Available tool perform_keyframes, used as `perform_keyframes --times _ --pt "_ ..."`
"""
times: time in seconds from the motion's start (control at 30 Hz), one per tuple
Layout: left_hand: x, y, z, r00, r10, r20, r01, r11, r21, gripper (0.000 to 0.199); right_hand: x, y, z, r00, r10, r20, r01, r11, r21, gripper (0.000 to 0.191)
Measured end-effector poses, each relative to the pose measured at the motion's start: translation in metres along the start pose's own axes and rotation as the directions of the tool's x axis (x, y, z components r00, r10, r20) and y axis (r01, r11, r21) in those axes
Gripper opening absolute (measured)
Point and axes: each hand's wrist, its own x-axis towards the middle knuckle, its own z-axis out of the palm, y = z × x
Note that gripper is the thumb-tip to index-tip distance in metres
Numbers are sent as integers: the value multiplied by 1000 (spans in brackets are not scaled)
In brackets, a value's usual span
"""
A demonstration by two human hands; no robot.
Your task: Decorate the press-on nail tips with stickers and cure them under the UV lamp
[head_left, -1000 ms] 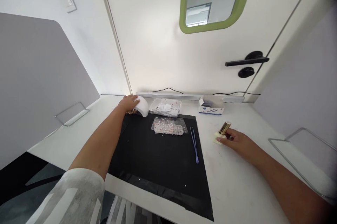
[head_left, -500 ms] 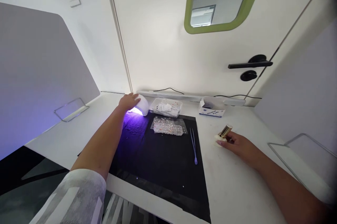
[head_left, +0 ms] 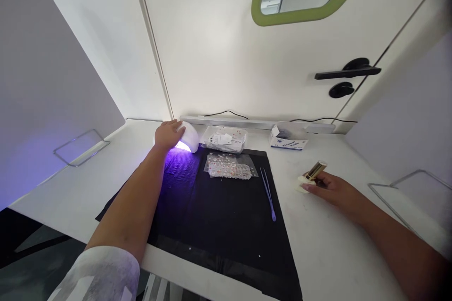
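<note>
My left hand (head_left: 168,134) lies over the side of a white nail lamp (head_left: 191,136), its fingers curled on the shell. Purple-blue light shines from the lamp's opening onto a black mat (head_left: 226,216). On the right, the fingers of my right hand (head_left: 330,188) are closed around a small pale bottle (head_left: 302,183) with a shiny gold cap (head_left: 317,169), tilted, at the white table. Part of the bottle is hidden by my fingers. Between my hands, a pair of tweezers (head_left: 268,193) and a clear bead case (head_left: 231,169) on a plastic bag rest on the mat.
A clear plastic box (head_left: 226,140) with packets stands behind the mat, and an alcohol pads box (head_left: 288,143) sits to its right. Wire stands (head_left: 82,148) and grey panels flank the white table (head_left: 339,244). A black cable (head_left: 226,112) runs along the back.
My view has tipped downward and shifted slightly left, so the table things appear further right. Both hands keep their places on the lamp and the gold-capped bottle.
</note>
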Motion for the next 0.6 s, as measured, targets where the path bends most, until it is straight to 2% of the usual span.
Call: perform_keyframes --times 0.1,0.2,0.37,0.47,0.6 --pt "-5 -2 5 996 22 -81 -23 1000 -9 43 3 4 0 992 81 95 -97 979 177 47" --pt "-7 -2 8 989 57 -133 -59 998 -11 42 2 5 -1 985 121 124 -142 974 175 45" --pt "-8 -3 10 979 105 -172 -106 994 4 42 -6 -4 2 990 141 29 -144 980 140 45" --pt "-9 -5 10 969 179 -170 -175 984 35 45 -7 -7 1 993 119 20 -121 985 127 46" --pt "-11 2 7 927 365 -90 -357 929 92 45 -7 -9 0 991 113 74 -123 979 162 45"
